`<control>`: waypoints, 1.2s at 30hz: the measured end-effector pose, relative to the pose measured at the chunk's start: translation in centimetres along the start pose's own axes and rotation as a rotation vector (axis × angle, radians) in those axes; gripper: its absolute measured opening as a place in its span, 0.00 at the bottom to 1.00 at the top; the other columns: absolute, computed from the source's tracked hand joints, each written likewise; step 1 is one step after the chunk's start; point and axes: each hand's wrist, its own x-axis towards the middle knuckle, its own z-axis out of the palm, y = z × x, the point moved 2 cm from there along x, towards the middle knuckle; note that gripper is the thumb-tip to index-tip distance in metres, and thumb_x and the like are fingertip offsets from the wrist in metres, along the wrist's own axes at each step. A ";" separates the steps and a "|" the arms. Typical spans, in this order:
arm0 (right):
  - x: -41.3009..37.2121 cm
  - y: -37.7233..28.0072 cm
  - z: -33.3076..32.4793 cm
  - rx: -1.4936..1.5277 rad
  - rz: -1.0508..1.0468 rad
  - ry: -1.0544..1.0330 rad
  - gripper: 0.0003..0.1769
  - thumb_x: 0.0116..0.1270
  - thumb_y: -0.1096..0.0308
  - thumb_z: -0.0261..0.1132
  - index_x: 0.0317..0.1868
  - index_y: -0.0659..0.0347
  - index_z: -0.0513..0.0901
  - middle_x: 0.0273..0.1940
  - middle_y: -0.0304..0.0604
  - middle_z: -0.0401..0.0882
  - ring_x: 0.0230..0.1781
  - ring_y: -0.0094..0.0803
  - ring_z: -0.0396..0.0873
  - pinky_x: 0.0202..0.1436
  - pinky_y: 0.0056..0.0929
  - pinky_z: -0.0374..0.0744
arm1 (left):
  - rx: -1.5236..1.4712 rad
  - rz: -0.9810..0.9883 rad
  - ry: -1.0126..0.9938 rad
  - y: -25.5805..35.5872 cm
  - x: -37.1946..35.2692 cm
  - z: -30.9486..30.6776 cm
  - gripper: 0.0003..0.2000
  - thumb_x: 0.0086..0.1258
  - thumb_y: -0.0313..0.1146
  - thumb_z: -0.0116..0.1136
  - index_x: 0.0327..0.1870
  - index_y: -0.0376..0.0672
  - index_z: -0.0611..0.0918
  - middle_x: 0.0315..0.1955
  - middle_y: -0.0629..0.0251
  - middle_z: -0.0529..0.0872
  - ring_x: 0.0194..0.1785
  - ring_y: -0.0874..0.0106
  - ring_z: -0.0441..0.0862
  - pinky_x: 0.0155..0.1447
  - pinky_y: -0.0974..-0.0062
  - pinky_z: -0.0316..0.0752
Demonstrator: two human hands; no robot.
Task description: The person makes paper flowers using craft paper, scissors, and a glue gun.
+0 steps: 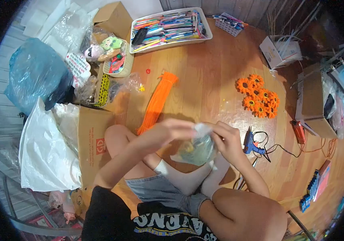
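A clear plastic bag (198,150) with something greenish inside hangs above my crossed legs. My right hand (225,134) pinches its gathered top from the right. My left hand (179,129), somewhat blurred, has its fingers closed at the same top from the left. What exactly the bag contains is hard to make out. Beyond my left hand, a bundle of orange pipe cleaners (158,102) lies on the wooden floor. Several orange flowers with dark centres (259,95) are grouped farther off to the right. A blue glue gun (252,143) rests just right of my right hand.
A white basket full of pens (170,30) stands at the back. On the left are a cardboard box (95,144), a white plastic bag (47,148) and a blue bag (39,74). Another cardboard box (316,102) stands right, near a red tool (298,131) and cables.
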 end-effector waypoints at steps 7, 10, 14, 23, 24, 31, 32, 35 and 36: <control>0.7 2.1 1.0 0.364 0.295 0.108 0.09 0.63 0.78 0.59 0.43 0.70 0.81 0.30 0.45 0.80 0.26 0.24 0.78 0.27 0.22 0.76 | 0.884 -0.048 1.114 -13.1 2.0 -7.9 0.29 0.58 0.28 0.62 0.62 0.43 0.67 0.49 0.47 0.74 0.52 0.51 0.75 0.55 0.61 0.70; 0.5 2.7 1.4 0.491 0.423 0.011 0.10 0.67 0.76 0.55 0.44 0.73 0.80 0.34 0.42 0.80 0.26 0.24 0.77 0.29 0.22 0.78 | 0.901 0.033 1.042 -15.6 3.4 -8.8 0.34 0.53 0.27 0.63 0.64 0.46 0.63 0.52 0.49 0.68 0.53 0.50 0.70 0.53 0.58 0.69; 0.0 3.5 1.4 0.542 0.445 0.085 0.10 0.67 0.75 0.56 0.44 0.73 0.79 0.34 0.43 0.79 0.26 0.25 0.78 0.29 0.22 0.78 | 0.931 0.130 1.219 -16.0 3.7 -13.0 0.31 0.54 0.26 0.62 0.62 0.47 0.65 0.52 0.50 0.68 0.54 0.51 0.69 0.54 0.58 0.69; 1.1 4.6 2.1 0.586 0.482 0.078 0.10 0.67 0.74 0.56 0.43 0.73 0.79 0.35 0.43 0.80 0.27 0.25 0.79 0.32 0.22 0.79 | 1.110 -0.242 1.340 -15.1 5.3 -18.8 0.26 0.58 0.32 0.63 0.59 0.48 0.69 0.53 0.53 0.68 0.59 0.55 0.65 0.58 0.59 0.65; 1.2 4.7 2.3 0.584 0.493 0.052 0.10 0.67 0.74 0.56 0.43 0.72 0.79 0.35 0.42 0.80 0.28 0.24 0.79 0.33 0.22 0.79 | 1.114 -0.164 1.376 -13.4 5.2 -17.5 0.26 0.58 0.34 0.64 0.59 0.48 0.70 0.52 0.53 0.68 0.59 0.55 0.64 0.58 0.59 0.66; 3.0 3.3 3.2 0.569 0.449 0.004 0.10 0.66 0.72 0.59 0.41 0.73 0.79 0.33 0.44 0.79 0.27 0.25 0.80 0.33 0.22 0.77 | 0.573 0.424 0.546 -3.7 3.5 -2.2 0.18 0.61 0.37 0.61 0.51 0.45 0.76 0.46 0.54 0.72 0.51 0.55 0.72 0.52 0.59 0.69; 3.3 3.3 3.0 0.475 0.421 -0.012 0.12 0.65 0.71 0.60 0.44 0.71 0.79 0.34 0.44 0.79 0.30 0.25 0.80 0.34 0.22 0.77 | 0.878 0.355 0.461 -3.7 3.7 -1.7 0.16 0.61 0.36 0.61 0.49 0.45 0.77 0.44 0.55 0.74 0.48 0.56 0.74 0.50 0.61 0.71; 3.9 2.2 2.2 0.386 0.325 0.071 0.17 0.64 0.69 0.62 0.51 0.67 0.76 0.38 0.45 0.78 0.36 0.26 0.79 0.38 0.23 0.76 | 0.977 0.428 0.627 -4.8 4.1 -5.9 0.12 0.60 0.35 0.61 0.43 0.43 0.79 0.39 0.56 0.77 0.42 0.58 0.77 0.45 0.65 0.74; 3.9 1.9 1.8 0.392 0.254 0.161 0.20 0.64 0.68 0.62 0.55 0.65 0.73 0.41 0.45 0.78 0.40 0.27 0.78 0.41 0.23 0.76 | 0.903 0.416 0.732 -5.9 4.6 -8.1 0.11 0.60 0.35 0.61 0.41 0.42 0.80 0.38 0.57 0.78 0.42 0.58 0.78 0.45 0.64 0.74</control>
